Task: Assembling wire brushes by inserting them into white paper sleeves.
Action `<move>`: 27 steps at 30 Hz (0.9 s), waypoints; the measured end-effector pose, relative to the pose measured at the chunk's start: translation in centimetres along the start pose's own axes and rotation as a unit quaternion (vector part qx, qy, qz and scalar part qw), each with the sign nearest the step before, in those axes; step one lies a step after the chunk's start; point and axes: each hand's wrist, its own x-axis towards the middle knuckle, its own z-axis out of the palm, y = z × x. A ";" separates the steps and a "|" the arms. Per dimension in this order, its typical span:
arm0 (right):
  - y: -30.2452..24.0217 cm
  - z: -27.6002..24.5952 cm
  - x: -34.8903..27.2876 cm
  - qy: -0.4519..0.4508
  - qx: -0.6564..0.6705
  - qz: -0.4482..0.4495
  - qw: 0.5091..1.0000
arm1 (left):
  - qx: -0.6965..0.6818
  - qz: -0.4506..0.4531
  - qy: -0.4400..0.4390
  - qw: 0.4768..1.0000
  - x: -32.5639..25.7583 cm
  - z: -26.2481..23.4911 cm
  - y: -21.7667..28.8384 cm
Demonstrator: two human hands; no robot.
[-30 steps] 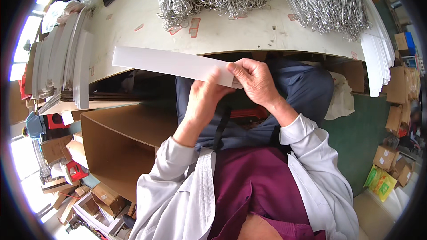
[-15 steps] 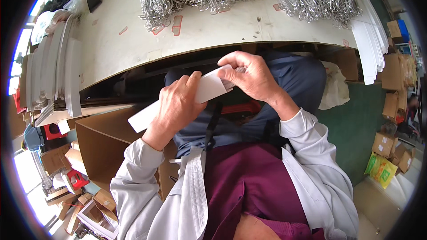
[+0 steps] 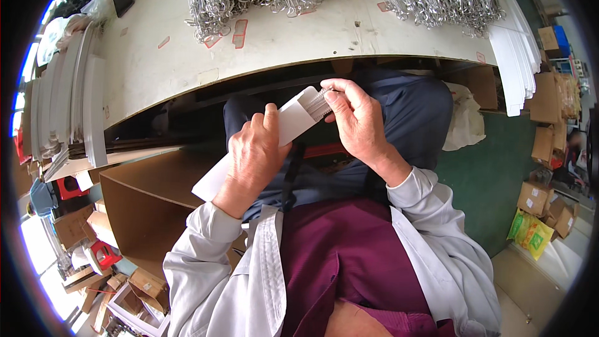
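Note:
A long, narrow white cardboard box [image 3: 295, 118] lies slanted across my lap, its upper right end unfolded. My left hand [image 3: 253, 156] is wrapped round its middle. Out of that end sticks a bundle of thin metal rods [image 3: 317, 105] with ribbed-looking tips. The thumb and fingers of my right hand [image 3: 360, 122] pinch the tips of the bundle. How far the rods reach inside the box is hidden.
Large piles of looped metal rods [image 3: 430, 0] lie on the white table [image 3: 281, 40] ahead. Flat white cardboard pieces stand at the left [image 3: 93, 106] and right [image 3: 511, 56]. An open brown carton [image 3: 134, 206] stands at my left, with a white bag [image 3: 465, 122] at my right.
My right hand has shifted slightly right, off the box's end flap to the rod tips. More of the rods now shows. The box's lower end has moved a little right and down.

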 end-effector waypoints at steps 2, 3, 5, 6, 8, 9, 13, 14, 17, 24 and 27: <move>0.4 0.0 0.1 -0.003 0.061 0.023 0.998 | -0.004 -0.002 -0.001 1.000 0.0 0.0 0.1; 0.6 -0.1 0.1 -0.005 0.123 0.047 0.991 | -0.001 -0.002 0.000 1.000 -0.1 0.0 0.1; 0.5 -0.5 0.3 -0.026 0.140 0.069 0.987 | 0.002 -0.002 0.000 1.000 -0.2 0.1 0.2; 0.5 -0.6 0.4 -0.033 0.149 0.106 0.983 | 0.005 -0.007 -0.005 1.000 -0.4 0.1 0.2; 0.4 -0.8 0.4 -0.040 0.157 0.143 0.976 | 0.008 -0.012 -0.010 1.000 -0.6 0.2 0.2; 0.4 -0.8 0.4 -0.033 0.113 0.117 0.986 | 0.006 -0.013 -0.013 1.000 -0.6 0.2 0.3; 1.4 -0.6 0.4 0.002 0.059 0.031 0.998 | 0.001 -0.014 -0.026 1.000 -0.7 0.3 0.3; 1.2 -0.7 0.5 0.001 0.058 0.032 0.998 | 0.000 -0.015 -0.026 1.000 -0.7 0.4 0.3; 0.2 -1.2 0.7 -0.021 0.071 0.126 0.989 | -0.007 -0.018 -0.031 0.999 -0.8 0.6 0.3; 0.6 -1.0 0.8 -0.069 0.150 0.190 0.968 | -0.038 -0.008 -0.011 0.999 -1.2 1.2 0.4; 2.7 -0.4 0.2 -0.043 0.119 0.117 0.985 | -0.063 -0.010 0.001 0.998 -1.3 1.5 0.4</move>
